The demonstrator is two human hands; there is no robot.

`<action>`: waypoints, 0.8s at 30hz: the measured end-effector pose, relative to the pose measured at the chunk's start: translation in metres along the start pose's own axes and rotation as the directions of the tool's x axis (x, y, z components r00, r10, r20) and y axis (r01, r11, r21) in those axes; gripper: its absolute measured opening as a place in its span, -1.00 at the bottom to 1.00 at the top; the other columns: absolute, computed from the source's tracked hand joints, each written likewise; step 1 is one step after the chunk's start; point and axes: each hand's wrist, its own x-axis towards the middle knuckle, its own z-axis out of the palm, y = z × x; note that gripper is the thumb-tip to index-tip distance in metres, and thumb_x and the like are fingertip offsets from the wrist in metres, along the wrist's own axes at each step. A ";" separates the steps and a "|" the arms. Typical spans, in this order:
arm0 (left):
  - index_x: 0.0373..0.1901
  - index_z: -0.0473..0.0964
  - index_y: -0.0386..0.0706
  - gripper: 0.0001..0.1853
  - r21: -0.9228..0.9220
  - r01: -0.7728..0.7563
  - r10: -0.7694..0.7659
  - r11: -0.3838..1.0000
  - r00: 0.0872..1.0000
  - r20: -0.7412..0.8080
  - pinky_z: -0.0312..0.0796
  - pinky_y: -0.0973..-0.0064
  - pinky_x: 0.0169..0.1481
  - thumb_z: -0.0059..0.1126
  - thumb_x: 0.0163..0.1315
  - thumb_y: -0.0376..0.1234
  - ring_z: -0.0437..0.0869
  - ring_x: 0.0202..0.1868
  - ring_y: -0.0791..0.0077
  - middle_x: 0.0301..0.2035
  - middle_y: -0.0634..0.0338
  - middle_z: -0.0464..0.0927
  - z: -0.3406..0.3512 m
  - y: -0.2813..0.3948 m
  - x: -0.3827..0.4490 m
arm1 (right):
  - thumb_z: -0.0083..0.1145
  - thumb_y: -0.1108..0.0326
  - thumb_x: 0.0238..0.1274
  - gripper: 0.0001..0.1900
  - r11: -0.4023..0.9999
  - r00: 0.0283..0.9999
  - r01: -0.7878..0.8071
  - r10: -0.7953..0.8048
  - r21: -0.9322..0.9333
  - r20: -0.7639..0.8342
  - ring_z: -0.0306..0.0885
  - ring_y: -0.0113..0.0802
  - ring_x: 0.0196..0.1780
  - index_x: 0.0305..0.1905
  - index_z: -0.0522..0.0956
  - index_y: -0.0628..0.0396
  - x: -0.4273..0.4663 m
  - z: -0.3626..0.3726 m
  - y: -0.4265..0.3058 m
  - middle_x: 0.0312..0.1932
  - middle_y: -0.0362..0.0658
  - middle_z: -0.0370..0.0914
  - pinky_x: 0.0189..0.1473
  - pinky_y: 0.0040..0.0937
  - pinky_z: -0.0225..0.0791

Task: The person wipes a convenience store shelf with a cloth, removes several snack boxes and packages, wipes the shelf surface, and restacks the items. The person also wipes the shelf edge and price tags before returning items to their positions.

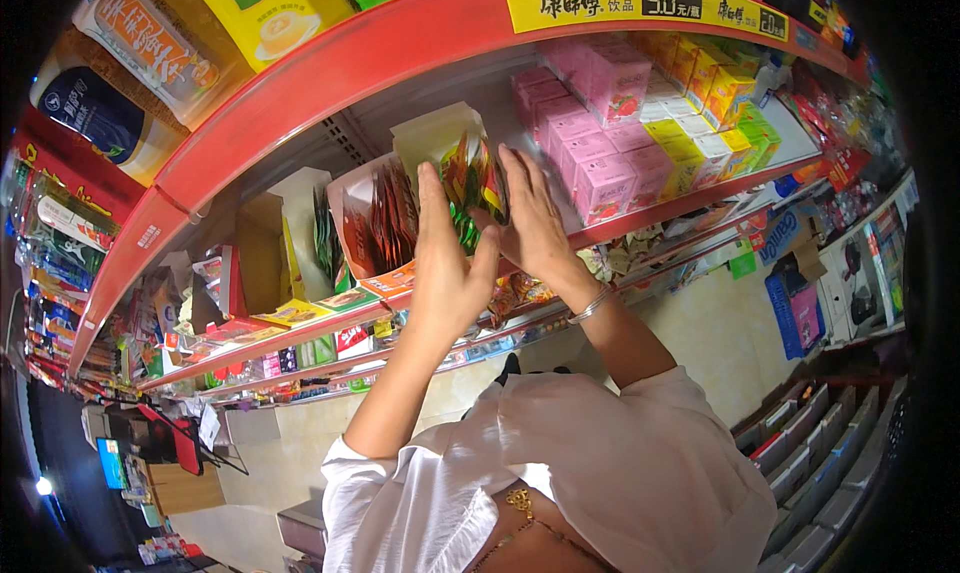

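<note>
An upright display carton [437,123] of green, red and yellow packets [469,172] stands on the shelf before me. My left hand [450,262] is at the carton's left front, fingers straight, thumb raised apart from them. Along its right side lies my right hand [534,224], fingers extended and its thumb near the packets. Whether either hand grips the carton or only rests beside it, I cannot tell. Just left stands an open carton [351,232] of dark red packets [386,224]. Stacked pink drink cartons [600,172] are to the right of my right hand.
The red upper shelf edge [360,59] runs above my hands, carrying bottles and bags. More open cartons [259,250] stand at left. Yellow and green boxes [757,134] are on the right. Lower shelves hold packaged goods. A blue basket [784,322] stands on the right.
</note>
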 end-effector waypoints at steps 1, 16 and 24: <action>0.47 -0.12 -0.51 -0.15 0.088 0.036 -0.031 0.995 0.998 -0.056 0.08 0.35 0.49 0.13 0.25 -0.43 0.16 0.47 0.05 0.41 -0.33 0.08 0.016 -0.020 0.001 | 0.30 0.31 0.12 -0.22 0.999 0.999 0.029 -0.029 -0.023 0.020 0.19 0.18 0.38 0.40 0.19 0.31 0.000 0.003 0.001 0.41 0.23 0.12 0.39 -0.07 0.17; 0.32 0.25 -0.44 -0.50 0.017 0.134 -0.134 0.991 0.990 0.044 0.18 0.19 0.43 -0.19 0.34 -0.48 0.26 0.38 -0.25 0.27 -0.48 0.26 0.024 -0.033 0.002 | 0.20 0.43 0.12 -0.26 0.981 0.967 0.192 -0.190 0.005 0.170 0.27 0.17 0.29 0.40 0.16 0.39 0.014 -0.007 -0.002 0.30 0.23 0.29 0.36 -0.08 0.18; 0.47 -0.06 -0.39 -0.38 -0.444 0.404 -0.386 0.800 0.913 0.134 0.14 0.30 0.46 -0.16 0.43 -0.47 0.28 0.42 0.06 0.35 -0.27 0.23 -0.001 -0.022 -0.043 | 0.18 0.02 0.27 -0.12 1.000 0.972 0.030 -0.030 0.004 0.234 0.19 0.29 0.41 0.39 0.07 0.54 0.016 0.006 -0.028 0.36 0.46 0.15 0.41 -0.05 0.15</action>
